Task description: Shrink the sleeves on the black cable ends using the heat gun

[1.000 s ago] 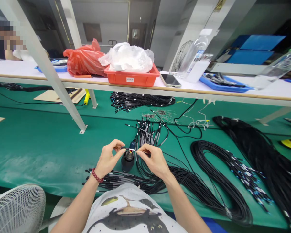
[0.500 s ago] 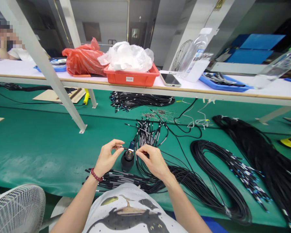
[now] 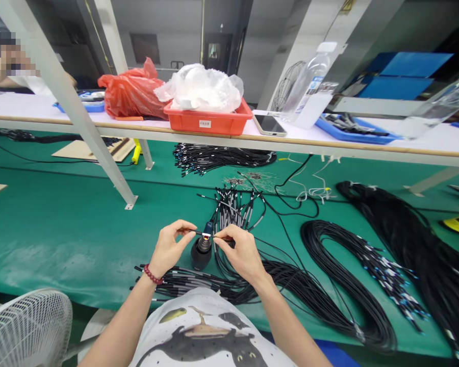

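Between both hands a thin black cable (image 3: 199, 233) with a white sleeve (image 3: 206, 235) is stretched level. My left hand (image 3: 172, 245) pinches its left end, and my right hand (image 3: 240, 251) pinches it just right of the sleeve. Directly below the sleeve is the glowing nozzle of a heat gun (image 3: 201, 256), which stands nozzle up on the green mat. A bundle of black cables with grey sleeves (image 3: 229, 211) lies behind the heat gun. Nearer my body runs another cable bundle (image 3: 187, 284), passing under my right forearm.
Coiled cables (image 3: 329, 255) and a thick black bundle (image 3: 401, 250) lie to the right. Above the bench runs a shelf (image 3: 137, 127) carrying a red bin (image 3: 206, 122), bottles and a phone (image 3: 270, 124). A slanted post (image 3: 95, 137) rises at left; a fan (image 3: 26, 326) stands lower left.
The white sleeve now shows more plainly above the nozzle, whose glow looks redder. Both hands keep nearly the same place and grip. At far left, another person's arm has shifted.
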`<action>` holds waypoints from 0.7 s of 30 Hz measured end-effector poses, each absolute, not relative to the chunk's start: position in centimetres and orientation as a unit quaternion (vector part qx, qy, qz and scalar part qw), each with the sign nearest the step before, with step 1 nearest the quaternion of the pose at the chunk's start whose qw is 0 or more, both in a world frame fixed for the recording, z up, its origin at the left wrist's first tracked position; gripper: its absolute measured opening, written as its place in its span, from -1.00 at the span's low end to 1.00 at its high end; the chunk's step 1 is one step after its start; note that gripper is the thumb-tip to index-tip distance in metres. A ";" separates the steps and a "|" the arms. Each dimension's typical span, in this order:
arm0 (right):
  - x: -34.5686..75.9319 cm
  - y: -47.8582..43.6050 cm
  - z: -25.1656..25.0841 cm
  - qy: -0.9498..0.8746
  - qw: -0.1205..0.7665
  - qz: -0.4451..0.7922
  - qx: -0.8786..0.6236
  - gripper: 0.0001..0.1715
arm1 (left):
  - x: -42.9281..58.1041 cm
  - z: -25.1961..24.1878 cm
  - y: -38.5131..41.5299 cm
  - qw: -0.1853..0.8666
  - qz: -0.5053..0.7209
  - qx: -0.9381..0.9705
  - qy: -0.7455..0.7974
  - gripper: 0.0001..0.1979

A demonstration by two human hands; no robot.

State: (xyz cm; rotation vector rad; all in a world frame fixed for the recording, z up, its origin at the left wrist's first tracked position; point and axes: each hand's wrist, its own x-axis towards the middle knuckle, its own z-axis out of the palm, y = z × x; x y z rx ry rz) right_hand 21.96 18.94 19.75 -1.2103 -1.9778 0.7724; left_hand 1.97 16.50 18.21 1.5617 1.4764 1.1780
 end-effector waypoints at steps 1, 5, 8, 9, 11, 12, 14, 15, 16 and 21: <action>22.0 18.9 19.8 -0.763 0.334 0.297 -0.467 -0.87 | 2.0 18.4 16.5 0.327 0.437 0.607 0.577 -0.81; 22.0 18.7 20.3 -0.778 0.292 0.310 -0.462 -0.71 | 2.1 18.8 16.2 0.269 0.375 0.630 0.624 -0.58; 21.9 18.6 20.4 -0.779 0.289 0.325 -0.453 -0.64 | 2.2 19.0 16.1 0.259 0.362 0.639 0.627 -0.54; 21.9 18.7 20.2 -0.773 0.297 0.328 -0.454 -0.63 | 2.2 19.0 16.2 0.262 0.368 0.642 0.619 -0.57; 22.1 19.5 19.3 -0.748 0.331 0.328 -0.473 -0.60 | 2.1 18.9 16.3 0.271 0.398 0.640 0.599 -0.69; 22.4 20.2 18.7 -0.728 0.354 0.327 -0.488 -0.58 | 1.9 18.8 16.5 0.272 0.415 0.634 0.593 -0.74; 23.6 22.1 16.8 -0.674 0.408 0.325 -0.523 -0.53 | 1.2 17.9 17.0 0.263 0.435 0.619 0.599 -0.75; 24.4 23.1 15.6 -0.646 0.432 0.323 -0.539 -0.50 | 0.6 17.2 17.3 0.253 0.422 0.615 0.616 -0.73; 25.3 24.1 14.4 -0.619 0.450 0.317 -0.560 -0.45 | -0.1 16.2 17.6 0.245 0.395 0.615 0.638 -0.73; 29.2 25.8 8.7 -0.522 0.392 0.347 -0.674 -0.24 | -3.4 8.4 17.9 0.248 0.194 0.612 0.726 -0.78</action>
